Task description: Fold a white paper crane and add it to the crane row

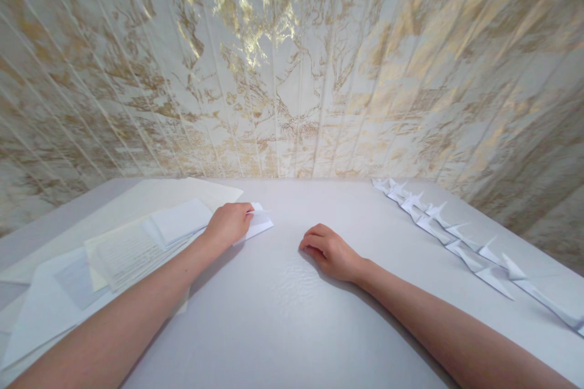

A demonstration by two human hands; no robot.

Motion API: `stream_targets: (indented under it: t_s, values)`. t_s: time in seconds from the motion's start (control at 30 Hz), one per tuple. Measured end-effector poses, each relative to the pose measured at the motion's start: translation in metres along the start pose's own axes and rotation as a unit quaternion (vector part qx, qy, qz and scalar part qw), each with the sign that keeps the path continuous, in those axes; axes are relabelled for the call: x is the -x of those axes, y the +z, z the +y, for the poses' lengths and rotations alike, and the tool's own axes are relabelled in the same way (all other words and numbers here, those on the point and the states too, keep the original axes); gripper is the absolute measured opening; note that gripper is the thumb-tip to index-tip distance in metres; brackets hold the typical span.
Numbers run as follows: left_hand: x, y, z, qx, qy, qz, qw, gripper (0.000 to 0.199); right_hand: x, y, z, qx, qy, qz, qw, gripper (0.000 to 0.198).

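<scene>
My left hand (231,222) is closed in a pinch on the edge of a thin white paper sheet (262,212). That sheet is lifted slightly off a small stack of white paper (261,227) lying under and beside the fingers. My right hand (332,251) rests on the white table (292,328), its fingers curled in loosely with nothing visible in them. The inner side of the right hand's fingers is partly hidden. Several folded white paper cranes (429,219) stand in two rows along the right side, apart from the right hand.
Loose papers lie spread on the left under my left forearm: a printed sheet (137,255), a folded white stack (180,222), a bluish-grey piece (79,279) and large cream sheets (114,206). Behind the table's far edge rises a white wall covering with gold patterns (292,73).
</scene>
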State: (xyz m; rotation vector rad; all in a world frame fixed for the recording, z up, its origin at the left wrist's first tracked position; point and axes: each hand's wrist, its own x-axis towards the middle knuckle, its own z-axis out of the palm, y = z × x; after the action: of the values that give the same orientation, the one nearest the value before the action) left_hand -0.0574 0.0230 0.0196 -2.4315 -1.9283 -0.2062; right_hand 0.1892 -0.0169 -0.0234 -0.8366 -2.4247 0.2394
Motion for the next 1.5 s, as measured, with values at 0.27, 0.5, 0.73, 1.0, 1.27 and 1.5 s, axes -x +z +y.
stream_targets:
  t_s: [0.27,0.5,0.73,1.0,1.27,1.5]
  values:
    - [0.041,0.009,0.056,0.092,0.211,0.088,0.969,0.027,0.007,0.002,-0.007,0.062,0.004,0.159,0.985,0.031]
    - [0.088,0.007,0.065,0.073,0.322,0.028,0.944,0.022,0.042,-0.017,-0.045,0.059,-0.069,0.063,0.994,0.02]
    - [0.103,0.003,0.063,0.197,0.191,-0.058,0.96,0.025,0.059,-0.019,-0.062,-0.055,0.16,0.006,0.986,0.023]
    - [0.088,0.009,0.062,0.251,0.051,-0.088,0.963,0.01,0.03,-0.018,-0.046,-0.066,0.318,-0.047,0.945,0.018]
    - [0.113,0.021,0.065,0.137,0.225,-0.023,0.965,0.056,0.022,-0.014,-0.046,0.016,0.277,-0.081,0.957,0.015]
    - [0.124,0.008,0.079,0.133,0.253,-0.167,0.944,0.085,0.023,-0.011,-0.047,0.06,0.254,-0.078,0.962,0.014]
